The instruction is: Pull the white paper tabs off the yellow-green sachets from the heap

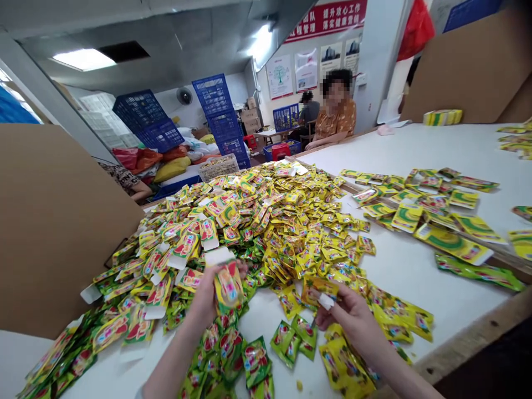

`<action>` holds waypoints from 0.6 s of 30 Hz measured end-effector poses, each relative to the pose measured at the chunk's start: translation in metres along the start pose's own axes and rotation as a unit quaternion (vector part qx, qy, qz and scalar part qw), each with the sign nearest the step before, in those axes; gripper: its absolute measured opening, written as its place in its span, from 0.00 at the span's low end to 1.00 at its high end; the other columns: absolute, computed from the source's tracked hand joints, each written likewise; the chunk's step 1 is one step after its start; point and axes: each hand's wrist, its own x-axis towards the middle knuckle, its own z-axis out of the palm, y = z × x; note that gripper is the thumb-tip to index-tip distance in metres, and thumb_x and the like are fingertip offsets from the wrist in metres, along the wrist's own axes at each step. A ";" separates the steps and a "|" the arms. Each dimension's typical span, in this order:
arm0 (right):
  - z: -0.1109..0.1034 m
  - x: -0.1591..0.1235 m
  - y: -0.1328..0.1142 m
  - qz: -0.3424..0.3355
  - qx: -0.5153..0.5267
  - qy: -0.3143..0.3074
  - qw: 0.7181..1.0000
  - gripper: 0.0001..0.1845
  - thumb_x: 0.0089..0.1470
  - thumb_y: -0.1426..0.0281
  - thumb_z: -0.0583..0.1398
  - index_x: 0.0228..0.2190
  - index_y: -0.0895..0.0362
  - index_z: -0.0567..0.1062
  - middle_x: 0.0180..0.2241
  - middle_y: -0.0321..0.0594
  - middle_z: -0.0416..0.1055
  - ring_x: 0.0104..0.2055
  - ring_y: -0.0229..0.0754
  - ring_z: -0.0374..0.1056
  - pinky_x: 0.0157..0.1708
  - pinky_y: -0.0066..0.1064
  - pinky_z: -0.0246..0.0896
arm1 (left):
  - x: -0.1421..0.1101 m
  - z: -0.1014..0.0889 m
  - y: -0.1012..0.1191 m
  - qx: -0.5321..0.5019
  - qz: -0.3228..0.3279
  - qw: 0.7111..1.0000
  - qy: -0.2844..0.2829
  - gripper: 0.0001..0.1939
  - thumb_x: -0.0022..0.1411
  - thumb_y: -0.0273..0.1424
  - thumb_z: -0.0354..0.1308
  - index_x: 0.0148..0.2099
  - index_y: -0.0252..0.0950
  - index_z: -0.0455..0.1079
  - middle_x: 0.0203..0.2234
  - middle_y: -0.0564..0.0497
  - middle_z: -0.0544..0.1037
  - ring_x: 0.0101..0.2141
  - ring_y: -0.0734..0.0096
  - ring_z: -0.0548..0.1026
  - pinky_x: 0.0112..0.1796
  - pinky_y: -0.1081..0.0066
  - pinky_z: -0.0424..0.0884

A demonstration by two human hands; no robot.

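White tabletop [405,269] showing along the wooden edge [457,349], carton [230,287] gripped in left hand [206,285], yellow packet [315,288] pinched in right hand [353,318]

stacked blue crates [224,124], wall fan [184,96], red banner [328,21] above posters [279,76]

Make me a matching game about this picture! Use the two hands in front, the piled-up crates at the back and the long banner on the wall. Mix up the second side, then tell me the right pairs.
Column 1
1. left hand
2. right hand
3. stacked crates
4. banner

Column 2
A. blue, at the back of the room
B. holding a small yellow packet
C. red, high up
D. holding a printed box

Right pairs: 1-D, 2-B, 3-A, 4-C
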 end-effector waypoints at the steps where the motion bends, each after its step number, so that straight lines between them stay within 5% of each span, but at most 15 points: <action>1: 0.004 0.001 -0.004 0.001 0.018 -0.005 1.000 0.18 0.45 0.58 0.61 0.35 0.56 0.69 0.18 0.33 0.70 0.19 0.39 0.66 0.21 0.30 0.63 | -0.019 0.008 -0.008 -0.015 -0.057 0.998 -0.032 0.18 0.56 0.36 0.47 0.39 0.27 0.70 0.27 0.40 0.78 0.30 0.56 0.77 0.32 0.56 0.73; 5: 0.026 0.004 -0.020 -0.037 0.051 -0.031 0.998 0.15 0.42 0.64 0.65 0.34 0.55 0.70 0.26 0.34 0.71 0.26 0.36 0.66 0.27 0.28 0.63 | -0.075 0.036 -0.028 -0.120 -0.215 0.958 -0.147 0.17 0.49 0.36 0.60 0.41 0.31 0.69 0.24 0.48 0.77 0.23 0.69 0.74 0.27 0.69 0.71; 10: 0.046 0.004 -0.024 -0.139 -0.084 -0.120 0.979 0.04 0.48 0.70 0.60 0.31 0.55 0.71 0.32 0.35 0.65 0.34 0.38 0.63 0.33 0.28 0.60 | -0.096 0.054 -0.019 -0.126 -0.145 0.954 -0.231 0.36 0.41 0.34 0.67 0.53 0.36 0.60 0.24 0.54 0.72 0.22 0.74 0.69 0.24 0.73 0.68; 14: 0.040 -0.003 -0.031 -0.185 -0.297 -0.184 0.919 0.15 0.47 0.82 0.55 0.34 0.54 0.73 0.33 0.35 0.63 0.36 0.37 0.62 0.35 0.27 0.59 | -0.100 0.053 -0.012 -0.110 -0.128 0.953 -0.252 0.55 0.43 0.31 0.66 0.64 0.42 0.32 0.29 0.53 0.74 0.22 0.76 0.68 0.25 0.73 0.67; 18: 0.037 -0.014 -0.045 -0.185 -0.436 -0.236 0.848 0.21 0.44 0.85 0.53 0.35 0.52 0.74 0.34 0.37 0.64 0.37 0.38 0.64 0.39 0.28 0.60 | -0.107 0.055 -0.018 -0.048 -0.138 0.954 -0.263 0.56 0.46 0.27 0.63 0.64 0.42 0.24 0.29 0.54 0.74 0.24 0.77 0.68 0.28 0.74 0.66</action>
